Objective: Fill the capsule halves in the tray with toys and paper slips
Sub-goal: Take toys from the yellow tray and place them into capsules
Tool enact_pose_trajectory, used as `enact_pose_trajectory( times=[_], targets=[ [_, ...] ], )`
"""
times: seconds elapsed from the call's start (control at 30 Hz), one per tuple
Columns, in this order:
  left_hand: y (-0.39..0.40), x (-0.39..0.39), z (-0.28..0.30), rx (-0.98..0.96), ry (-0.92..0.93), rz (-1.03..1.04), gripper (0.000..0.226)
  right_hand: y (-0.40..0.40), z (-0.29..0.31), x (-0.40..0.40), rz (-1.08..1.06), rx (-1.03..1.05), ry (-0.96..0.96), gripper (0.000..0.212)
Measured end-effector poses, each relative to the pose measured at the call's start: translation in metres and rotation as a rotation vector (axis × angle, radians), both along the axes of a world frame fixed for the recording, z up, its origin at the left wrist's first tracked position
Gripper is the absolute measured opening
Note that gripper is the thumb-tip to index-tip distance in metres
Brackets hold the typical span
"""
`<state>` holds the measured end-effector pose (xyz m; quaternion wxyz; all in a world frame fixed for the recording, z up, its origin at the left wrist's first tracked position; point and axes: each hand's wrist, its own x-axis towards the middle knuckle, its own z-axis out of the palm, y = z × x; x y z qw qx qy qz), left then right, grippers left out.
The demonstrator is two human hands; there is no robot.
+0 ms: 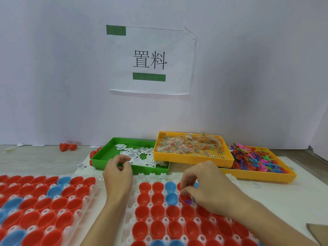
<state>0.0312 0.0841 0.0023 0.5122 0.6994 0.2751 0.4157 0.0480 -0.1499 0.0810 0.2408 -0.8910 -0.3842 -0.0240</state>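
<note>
Two white trays hold red and blue capsule halves, the left tray (88, 194) and the right tray (150, 201) in front of me. My right hand (204, 185) hovers over the right tray's second row and pinches a small purple toy (188, 201) at a red capsule half (183, 197). My left hand (118, 174) is raised at the near edge of the green tray (104, 157) of white paper slips (138, 153), fingers curled, seemingly pinching a slip; that is unclear.
An orange tray (193, 160) of bagged coloured beads sits behind the right tray, partly on another orange tray (266, 174) full of coloured plastic toys. Loose red capsule halves (67, 147) lie by the wall at left. A paper sign hangs on the wall.
</note>
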Motion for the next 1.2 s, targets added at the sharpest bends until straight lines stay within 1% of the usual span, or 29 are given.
enact_pose_trajectory(
  times=[0.37,0.47,0.57,0.7,0.8,0.97,1.03,1.2],
  targets=[
    [-0.0007,-0.0003,0.0001,0.000,-0.001,-0.001,0.026,-0.0023,-0.0017,0.0001,0.043,-0.010,0.054,0.010],
    [-0.0010,0.0000,0.0004,-0.004,-0.001,-0.005,0.026,-0.0012,-0.0033,-0.0030,0.049,-0.023,0.001,0.009],
    [-0.0010,-0.0004,0.0002,-0.012,-0.009,-0.011,0.027,-0.0001,-0.0051,-0.0056,0.052,-0.010,-0.022,0.012],
    [-0.0013,-0.0007,0.0010,-0.011,-0.013,-0.013,0.027,-0.0019,-0.0013,-0.0037,0.058,0.039,0.025,0.017],
    [-0.0009,-0.0012,0.0014,-0.005,-0.004,-0.011,0.027,-0.0021,-0.0017,-0.0039,0.082,0.013,0.065,0.017],
    [-0.0004,-0.0004,0.0003,-0.003,-0.001,-0.004,0.027,-0.0021,-0.0062,-0.0017,0.063,-0.010,0.085,0.015],
    [0.0000,0.0003,0.0002,0.000,0.002,-0.003,0.027,-0.0009,-0.0078,-0.0011,0.077,-0.043,0.051,0.018],
    [0.0001,0.0004,-0.0009,0.000,0.019,-0.003,0.027,-0.0008,-0.0042,-0.0027,0.111,-0.103,-0.109,0.018]
  ],
)
